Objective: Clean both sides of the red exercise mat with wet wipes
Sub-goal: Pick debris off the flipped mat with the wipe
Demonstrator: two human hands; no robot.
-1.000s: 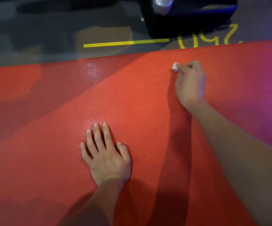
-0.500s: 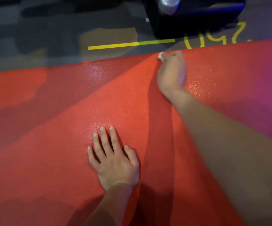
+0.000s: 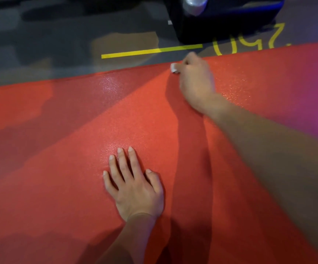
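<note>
The red exercise mat [image 3: 59, 168] lies flat on the floor and fills most of the view. My left hand [image 3: 133, 185] rests palm down on it near the middle, fingers straight and spread. My right hand [image 3: 196, 80] reaches to the mat's far edge, fingers curled round a bunched white wet wipe [image 3: 174, 68], which shows at the fingertips and touches the mat. Most of the wipe is hidden inside the hand.
Beyond the mat's far edge is dark grey floor with a yellow tape line [image 3: 150, 51] and yellow painted marks [image 3: 249, 42]. A black piece of equipment [image 3: 230, 20] with a silver knob [image 3: 194, 4] stands just behind the edge.
My right hand with the wipe has slid left and outward across the mat to its far edge. My left hand stays planted on the mat.
</note>
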